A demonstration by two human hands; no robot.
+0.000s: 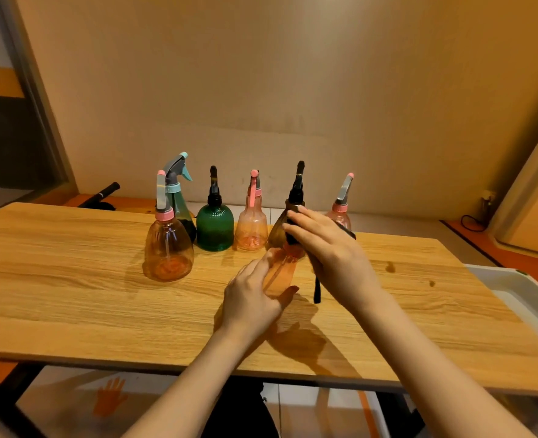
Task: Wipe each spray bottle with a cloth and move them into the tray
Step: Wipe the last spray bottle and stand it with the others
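Bottle (279, 273), orange, is lying tilted in the left hand (252, 298), fingers curling round its body. Right hand (331, 257) is gripping a dark cloth (316, 287) against its top, fingers bent.

No text, label, brand name, number or sign can be read anywhere in the view. No printing can be made out on the spray bottles.
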